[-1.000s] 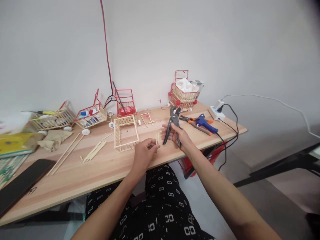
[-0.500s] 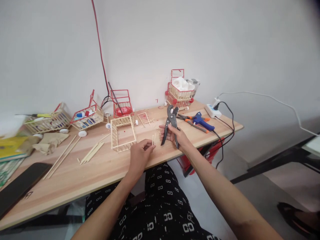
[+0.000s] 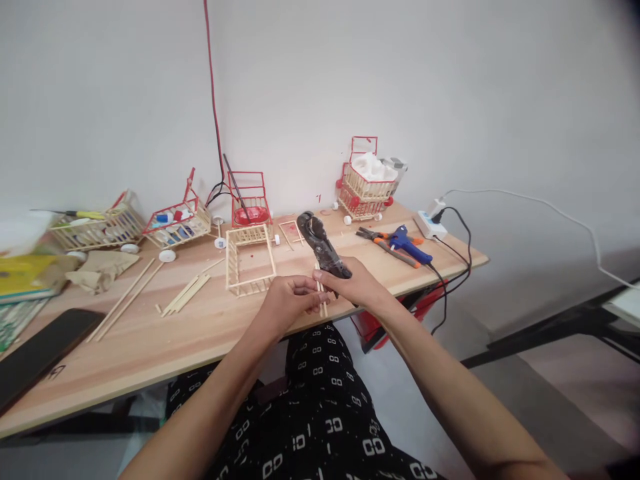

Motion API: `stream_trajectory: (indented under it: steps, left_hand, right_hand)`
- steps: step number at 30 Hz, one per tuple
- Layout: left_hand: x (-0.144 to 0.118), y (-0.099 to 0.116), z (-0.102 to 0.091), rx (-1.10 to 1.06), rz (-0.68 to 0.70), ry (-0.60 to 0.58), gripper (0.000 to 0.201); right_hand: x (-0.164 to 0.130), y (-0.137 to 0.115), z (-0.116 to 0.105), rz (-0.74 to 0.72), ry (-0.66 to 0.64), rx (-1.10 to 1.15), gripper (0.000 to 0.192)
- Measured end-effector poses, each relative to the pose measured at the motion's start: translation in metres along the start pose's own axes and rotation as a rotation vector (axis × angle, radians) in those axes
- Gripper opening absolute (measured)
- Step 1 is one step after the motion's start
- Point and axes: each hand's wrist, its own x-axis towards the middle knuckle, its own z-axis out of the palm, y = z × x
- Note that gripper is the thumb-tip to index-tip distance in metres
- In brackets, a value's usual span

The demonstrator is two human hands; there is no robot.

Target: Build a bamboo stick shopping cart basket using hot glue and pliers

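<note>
At the near edge of the worktop [image 3: 210,333], the left hand [image 3: 287,303] pinches a few short wooden sticks [image 3: 321,293] between fingertips and thumb. The right hand [image 3: 355,287] is closed around the handles of black cutting pliers [image 3: 320,248], whose head points up and to the far left; blur hides whether the blades are parted. Just beyond lies an unpainted stick frame [image 3: 249,260]. A blue glue gun [image 3: 407,243] rests towards the right edge.

Motion-blurred pliers [image 3: 321,248]; black phone [image 3: 37,353] cut by left edge.
</note>
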Motion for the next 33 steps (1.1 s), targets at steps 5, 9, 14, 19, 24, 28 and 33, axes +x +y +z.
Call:
stream_trajectory:
  steps: [5, 9, 14, 19, 24, 28, 33]
  left_hand:
    - [-0.012, -0.002, -0.007, 0.017, 0.015, -0.103, 0.027]
    - [-0.029, -0.008, -0.008, 0.027, 0.013, -0.142, 0.025]
    - [-0.04, -0.009, -0.001, 0.199, 0.121, 0.04, 0.015]
    - [-0.042, -0.007, 0.002, 0.252, 0.186, 0.101, 0.013]
    - [-0.044, -0.014, 0.003, 0.249, 0.196, 0.095, 0.014]
    - [-0.044, -0.017, 0.002, 0.262, 0.206, 0.079, 0.017]
    - [-0.04, -0.012, 0.0, 0.041, 0.068, -0.058, 0.023]
  right_hand:
    - [0.002, 0.003, 0.001, 0.074, 0.03, 0.11, 0.036]
    - [0.001, -0.004, 0.0, 0.159, 0.081, 0.24, 0.036]
    - [-0.003, -0.01, 0.006, 0.194, 0.087, 0.329, 0.037]
    - [-0.005, -0.017, 0.01, 0.221, 0.114, 0.3, 0.043]
    - [-0.004, -0.015, 0.011, 0.175, 0.103, 0.308, 0.042]
    - [-0.003, -0.009, 0.012, 0.15, 0.106, 0.315, 0.039]
    - [-0.006, -0.008, 0.011, 0.148, 0.087, 0.27, 0.042]
